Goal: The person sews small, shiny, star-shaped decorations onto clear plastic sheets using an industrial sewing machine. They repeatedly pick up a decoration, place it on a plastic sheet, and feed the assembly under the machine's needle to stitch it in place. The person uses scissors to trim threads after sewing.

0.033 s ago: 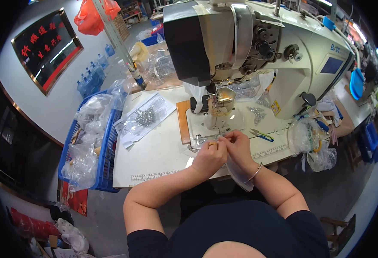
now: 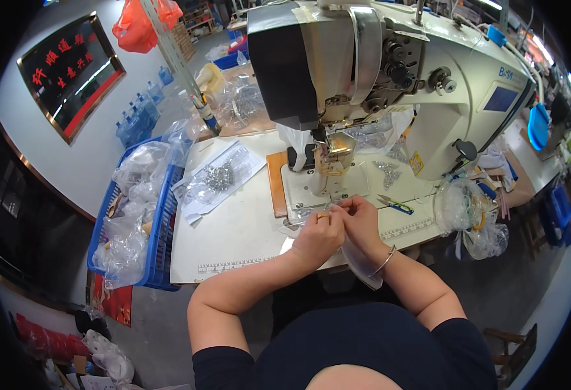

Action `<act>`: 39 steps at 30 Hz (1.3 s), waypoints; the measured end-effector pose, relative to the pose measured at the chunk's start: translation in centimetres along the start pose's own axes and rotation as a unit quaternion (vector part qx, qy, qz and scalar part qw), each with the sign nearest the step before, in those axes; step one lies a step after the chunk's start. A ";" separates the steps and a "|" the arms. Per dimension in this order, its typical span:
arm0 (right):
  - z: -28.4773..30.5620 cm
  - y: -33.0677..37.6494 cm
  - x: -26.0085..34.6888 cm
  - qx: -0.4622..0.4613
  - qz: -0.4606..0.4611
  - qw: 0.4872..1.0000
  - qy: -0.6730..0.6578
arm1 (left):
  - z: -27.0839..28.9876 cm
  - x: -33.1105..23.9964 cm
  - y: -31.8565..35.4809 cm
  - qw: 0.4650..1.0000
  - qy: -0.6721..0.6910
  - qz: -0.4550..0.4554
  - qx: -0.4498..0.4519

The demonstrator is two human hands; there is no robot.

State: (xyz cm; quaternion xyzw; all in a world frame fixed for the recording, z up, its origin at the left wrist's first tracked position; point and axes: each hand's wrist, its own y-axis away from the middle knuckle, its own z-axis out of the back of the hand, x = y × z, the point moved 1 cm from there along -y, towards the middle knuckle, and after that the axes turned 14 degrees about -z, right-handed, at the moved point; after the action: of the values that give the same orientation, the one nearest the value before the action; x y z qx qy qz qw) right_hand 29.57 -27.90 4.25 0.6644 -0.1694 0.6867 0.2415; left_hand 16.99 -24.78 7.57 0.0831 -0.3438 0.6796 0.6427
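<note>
Just in front of the needle area of a white sewing machine (image 2: 347,146), my left hand (image 2: 318,237) and my right hand (image 2: 361,221) meet with fingertips pinched together. Whatever they hold is too small and covered by the fingers to name. A pale thin piece (image 2: 362,265) hangs below my right hand at the table's front edge; whether the fingers grip it I cannot tell. Thread snips (image 2: 396,204) lie right of my right hand. Small shiny pieces (image 2: 387,174) lie behind the snips, on the machine table (image 2: 233,240).
To the left stands a blue basket (image 2: 162,244) of plastic-bagged goods. A clear bag of small metal parts (image 2: 217,177) lies on white paper. A ruler strip (image 2: 233,265) runs along the front edge. Clear plastic bags (image 2: 461,208) hang at the right.
</note>
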 end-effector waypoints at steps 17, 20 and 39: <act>4.4 0.3 6.2 0.173 0.043 0.979 -0.102 | -1.9 -1.1 -1.0 0.043 0.904 0.235 -0.354; 4.3 0.9 7.0 0.093 0.139 0.986 0.027 | -3.1 -0.6 -0.4 0.084 0.902 0.258 -0.336; 3.5 -2.4 6.5 0.138 0.016 0.981 -0.133 | -1.9 5.0 -0.6 0.269 0.846 0.331 -0.319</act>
State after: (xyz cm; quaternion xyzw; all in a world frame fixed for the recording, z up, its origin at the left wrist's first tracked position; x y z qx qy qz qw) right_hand 33.79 -27.14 10.70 0.7739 -0.1143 0.6127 0.1123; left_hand 17.32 -19.65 9.17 -0.8715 0.2070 0.3564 0.2658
